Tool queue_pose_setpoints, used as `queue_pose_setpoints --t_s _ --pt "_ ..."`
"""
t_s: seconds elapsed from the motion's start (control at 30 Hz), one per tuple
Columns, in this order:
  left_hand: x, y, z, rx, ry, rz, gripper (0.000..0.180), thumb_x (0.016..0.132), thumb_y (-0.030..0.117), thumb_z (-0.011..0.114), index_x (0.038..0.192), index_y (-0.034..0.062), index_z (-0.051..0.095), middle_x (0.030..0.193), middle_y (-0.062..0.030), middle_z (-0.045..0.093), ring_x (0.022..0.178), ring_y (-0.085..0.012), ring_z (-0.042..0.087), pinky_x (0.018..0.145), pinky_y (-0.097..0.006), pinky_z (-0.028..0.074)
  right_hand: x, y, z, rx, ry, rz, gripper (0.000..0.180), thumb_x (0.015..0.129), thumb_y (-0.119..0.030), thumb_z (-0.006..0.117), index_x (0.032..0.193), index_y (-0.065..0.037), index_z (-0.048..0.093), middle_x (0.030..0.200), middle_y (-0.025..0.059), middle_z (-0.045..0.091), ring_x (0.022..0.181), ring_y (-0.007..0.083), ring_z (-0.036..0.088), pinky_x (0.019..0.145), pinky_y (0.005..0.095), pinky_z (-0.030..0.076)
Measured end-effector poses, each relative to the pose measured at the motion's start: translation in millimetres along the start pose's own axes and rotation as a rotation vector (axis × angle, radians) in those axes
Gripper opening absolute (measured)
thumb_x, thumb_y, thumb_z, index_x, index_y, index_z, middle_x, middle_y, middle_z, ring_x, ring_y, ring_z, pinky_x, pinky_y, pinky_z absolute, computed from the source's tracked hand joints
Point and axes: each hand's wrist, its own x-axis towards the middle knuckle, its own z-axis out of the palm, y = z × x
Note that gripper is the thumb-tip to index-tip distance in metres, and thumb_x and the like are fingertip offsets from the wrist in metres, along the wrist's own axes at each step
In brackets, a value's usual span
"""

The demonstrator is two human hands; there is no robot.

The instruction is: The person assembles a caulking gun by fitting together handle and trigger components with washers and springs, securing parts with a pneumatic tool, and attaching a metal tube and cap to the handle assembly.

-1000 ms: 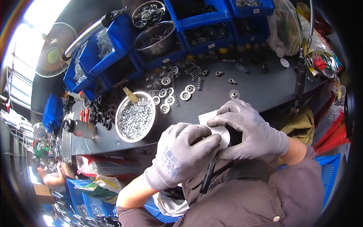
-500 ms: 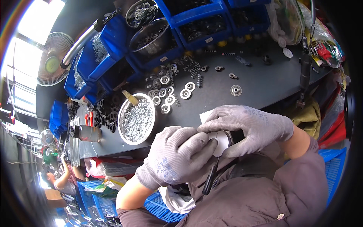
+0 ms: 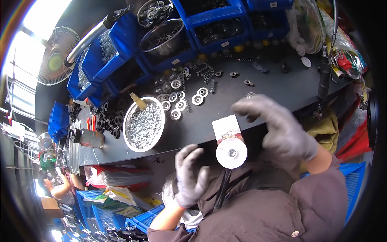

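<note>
A round white disc (image 3: pixel 224 159) with a small metal nut (image 3: pixel 231 153) at its centre sits at the table's front edge, below a pale plate (image 3: pixel 225 127). From under the disc a black handle (image 3: pixel 221 191) points down toward me. My gloved left hand (image 3: pixel 189 177) is raised left of the disc, apart from it, fingers spread and holding nothing. Up and to the right of the disc is my gloved right hand (image 3: pixel 284 129), smeared by motion, its fingers stretched out near a round flanged metal part (image 3: pixel 250 95) that they partly cover. I see nothing in it.
A steel bowl (image 3: pixel 126 135) of small nuts stands at left. Loose metal discs (image 3: pixel 176 114) and springs (image 3: pixel 213 86) lie behind it. Blue parts bins (image 3: pixel 209 21) line the back. A bottle (image 3: pixel 90 138) lies at far left. A black upright tool (image 3: pixel 323 82) hangs at right.
Both hands have let go of the white disc and moved apart, the left down and leftward, the right up and rightward. The nut on the disc now shows.
</note>
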Motion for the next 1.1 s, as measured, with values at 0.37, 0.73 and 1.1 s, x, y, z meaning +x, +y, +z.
queue_pose_setpoints --t_s 0.37,0.73,1.1 --pt "22 -5 64 -0.235 -0.061 0.154 0.042 0.080 0.022 0.063 0.119 0.0047 0.059 0.128 -0.0180 0.050 0.121 -0.0393 0.044 0.104 -0.052 0.033 7 -7 10 -0.174 -0.216 -0.135 0.048 0.088 -0.028 0.056 0.128 -0.003 0.055 0.128 0.0203 0.053 0.118 0.0363 0.052 0.101 0.0459 0.040" --pt "25 -9 73 -0.359 -0.026 0.170 0.033 0.076 0.019 0.067 0.106 0.0063 0.062 0.120 -0.0141 0.054 0.116 -0.0352 0.050 0.104 -0.053 0.034 7 -4 16 0.051 -0.244 -0.039 0.058 0.090 -0.046 0.047 0.117 0.002 0.063 0.118 0.0182 0.064 0.111 0.0350 0.058 0.104 0.0430 0.038" --pt "24 -8 70 -0.268 0.020 0.232 0.022 0.083 0.018 0.060 0.103 0.0086 0.062 0.119 -0.0134 0.055 0.114 -0.0342 0.050 0.104 -0.054 0.032 3 -12 -2 -0.248 -0.303 -0.157 0.054 0.068 -0.036 0.066 0.107 0.000 0.068 0.105 0.0183 0.067 0.105 0.0363 0.059 0.096 0.0429 0.043"
